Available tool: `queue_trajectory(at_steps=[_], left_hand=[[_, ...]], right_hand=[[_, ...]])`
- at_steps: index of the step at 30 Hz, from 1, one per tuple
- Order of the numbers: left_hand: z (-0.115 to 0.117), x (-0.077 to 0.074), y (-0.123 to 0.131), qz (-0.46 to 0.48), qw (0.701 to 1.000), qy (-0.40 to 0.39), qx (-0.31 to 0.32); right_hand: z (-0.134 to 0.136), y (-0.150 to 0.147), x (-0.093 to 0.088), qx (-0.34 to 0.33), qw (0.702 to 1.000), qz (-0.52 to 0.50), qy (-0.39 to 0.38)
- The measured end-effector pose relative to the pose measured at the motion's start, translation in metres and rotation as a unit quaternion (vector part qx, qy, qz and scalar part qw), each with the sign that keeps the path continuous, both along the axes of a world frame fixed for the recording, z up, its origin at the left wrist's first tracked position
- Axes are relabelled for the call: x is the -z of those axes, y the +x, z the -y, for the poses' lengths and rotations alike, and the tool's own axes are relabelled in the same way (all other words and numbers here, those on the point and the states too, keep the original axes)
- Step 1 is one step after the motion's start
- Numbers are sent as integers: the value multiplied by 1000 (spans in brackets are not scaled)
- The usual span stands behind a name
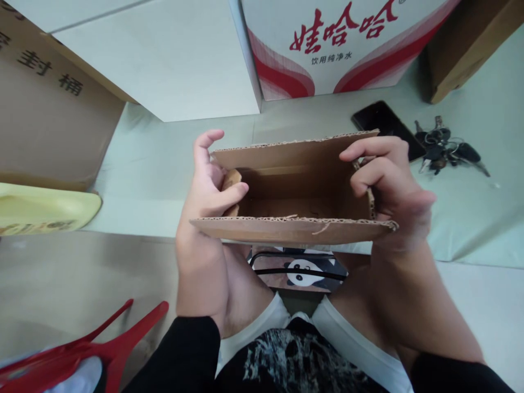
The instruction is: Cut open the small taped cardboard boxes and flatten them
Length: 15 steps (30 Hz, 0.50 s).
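Observation:
An open brown cardboard box (pixel 295 230) is held up in the middle, its opening facing me and its inside looking empty. My left hand (pixel 210 188) grips the left end, thumb over a small folded flap and one finger raised behind. On the right end my right hand (pixel 387 183) has fingers hooked over the short side, with the thumb sticking out to the right. The long front and back flaps stand out past the short sides. The box's underside is hidden.
A black phone (pixel 385 123) and a bunch of keys (pixel 444 147) lie right on the pale green surface (pixel 135 164). Behind stand a white-and-red carton (pixel 327 71) and a white cabinet (pixel 184 60). Large cartons flank both sides; a red frame (pixel 118 344) is lower left.

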<state>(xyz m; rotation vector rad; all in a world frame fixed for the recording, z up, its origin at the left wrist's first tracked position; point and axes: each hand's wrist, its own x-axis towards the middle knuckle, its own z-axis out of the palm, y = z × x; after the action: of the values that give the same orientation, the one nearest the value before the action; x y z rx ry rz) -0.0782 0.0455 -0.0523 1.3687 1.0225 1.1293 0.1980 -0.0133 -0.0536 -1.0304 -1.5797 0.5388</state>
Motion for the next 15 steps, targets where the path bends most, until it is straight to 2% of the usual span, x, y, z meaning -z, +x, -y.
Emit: queue_trajectory(at_steps=[5, 8, 12, 15], left_hand=[[11, -13, 14, 95, 994, -38, -28], [15, -20, 24, 146, 986, -65, -40], [8, -17, 24, 177, 981, -72, -20], [1, -10, 22, 179, 980, -75, -44]], right_hand=[[-9, -1, 14, 18, 994, -112, 7], [-13, -2, 20, 27, 990, -137, 33], [-16, -5, 23, 40, 986, -154, 49], [-20, -10, 27, 67, 980, -178, 53]])
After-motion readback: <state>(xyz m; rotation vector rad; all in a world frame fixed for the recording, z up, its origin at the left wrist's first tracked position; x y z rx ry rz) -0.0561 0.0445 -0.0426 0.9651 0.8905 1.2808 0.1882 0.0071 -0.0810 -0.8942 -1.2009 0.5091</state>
